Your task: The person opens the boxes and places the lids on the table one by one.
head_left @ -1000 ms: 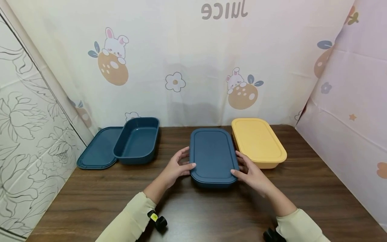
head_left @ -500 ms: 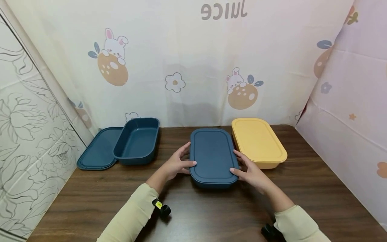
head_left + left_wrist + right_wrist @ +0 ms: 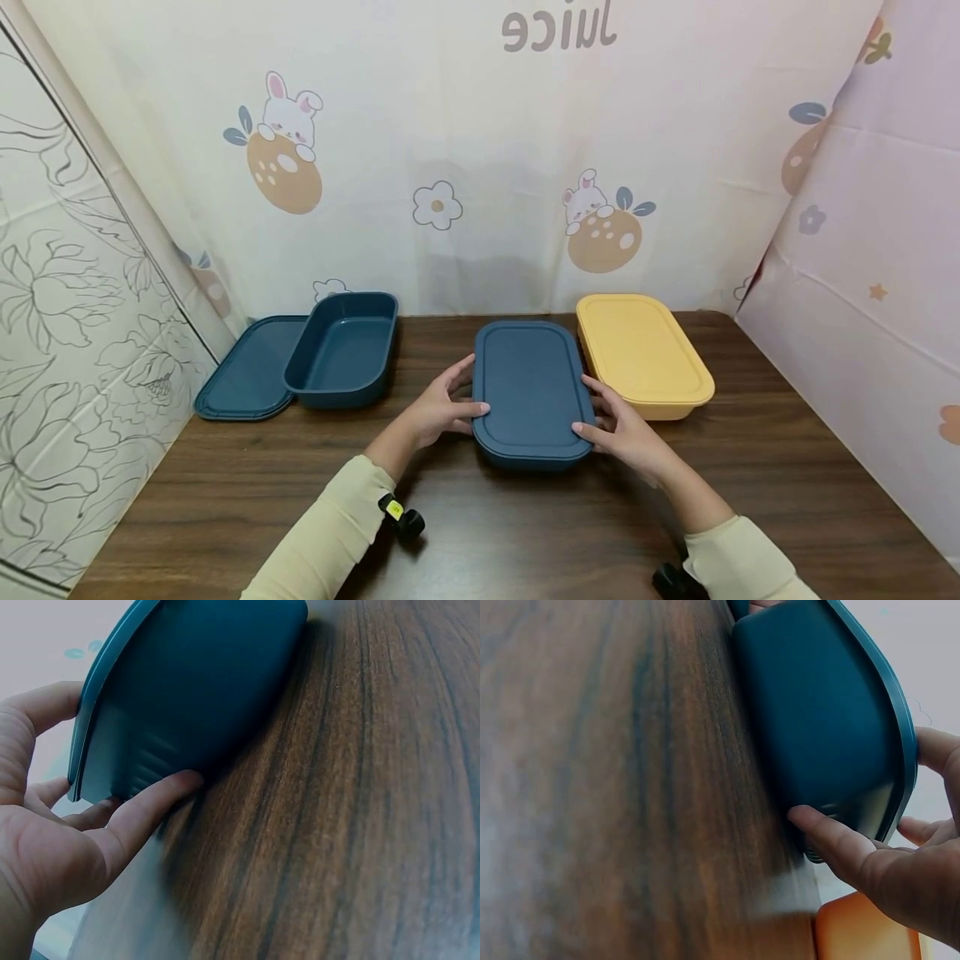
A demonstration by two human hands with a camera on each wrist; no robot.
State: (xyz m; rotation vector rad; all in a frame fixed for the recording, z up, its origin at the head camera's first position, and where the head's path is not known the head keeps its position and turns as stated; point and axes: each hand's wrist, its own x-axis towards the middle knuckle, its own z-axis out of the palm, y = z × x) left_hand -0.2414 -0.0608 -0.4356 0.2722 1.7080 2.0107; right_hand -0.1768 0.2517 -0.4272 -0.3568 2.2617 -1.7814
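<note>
In the head view a dark blue food container with its lid on (image 3: 533,392) sits at the middle of the table, its short side toward me. My left hand (image 3: 437,408) holds its left side, thumb over the lid's edge and other fingers along the wall. On the opposite side my right hand (image 3: 628,431) grips it the same way. Fingertips reach low on the container's wall (image 3: 202,682) in the left wrist view. The right wrist view shows the fingers against the other wall (image 3: 817,712), near the tabletop. The underside is hidden.
A yellow lidded container (image 3: 645,350) stands just right of the blue one, close to my right hand. At the back left an open dark blue container (image 3: 337,398) stands beside a loose blue lid (image 3: 251,375), overlapping it in view. A patterned curtain (image 3: 495,242) hangs behind the wooden table (image 3: 480,542).
My left forearm has shifted slightly up and right since the first frame, and its hand's fingers have adjusted a little. The containers stay in place.
</note>
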